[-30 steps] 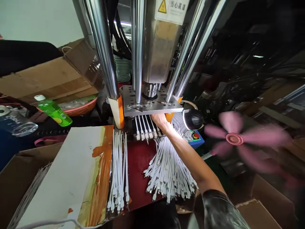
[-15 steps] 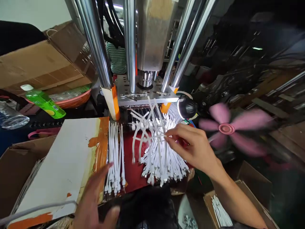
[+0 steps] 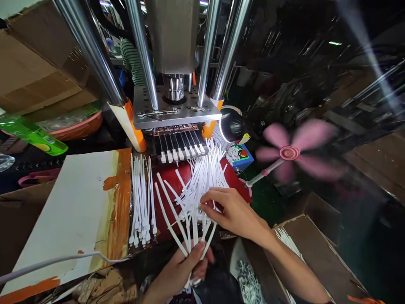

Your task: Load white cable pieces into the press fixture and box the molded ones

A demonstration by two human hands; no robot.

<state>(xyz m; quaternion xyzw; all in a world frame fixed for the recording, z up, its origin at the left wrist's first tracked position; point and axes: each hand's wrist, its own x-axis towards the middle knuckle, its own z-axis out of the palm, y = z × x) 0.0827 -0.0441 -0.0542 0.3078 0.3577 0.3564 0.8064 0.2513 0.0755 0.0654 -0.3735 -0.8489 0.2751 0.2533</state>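
Observation:
My left hand is closed round the lower ends of a fan of white cable ties, held just over the near edge of the red mat. My right hand pinches the same ties higher up, beside the loose heap of ties on the mat. A neat bundle of ties lies to the left, on the board's orange edge. Behind the mat, the mould under the press plate holds a row of fresh ties.
A white and orange board covers the left. A pink fan spins at right beside a lamp. An open carton with ties sits at lower right. A green bottle and orange basket lie at far left. A person in a striped shirt stands behind the press.
My right hand pulled a set of ties out of the mould towards me. My left hand came up and closed on their lower ends. The view dropped lower.

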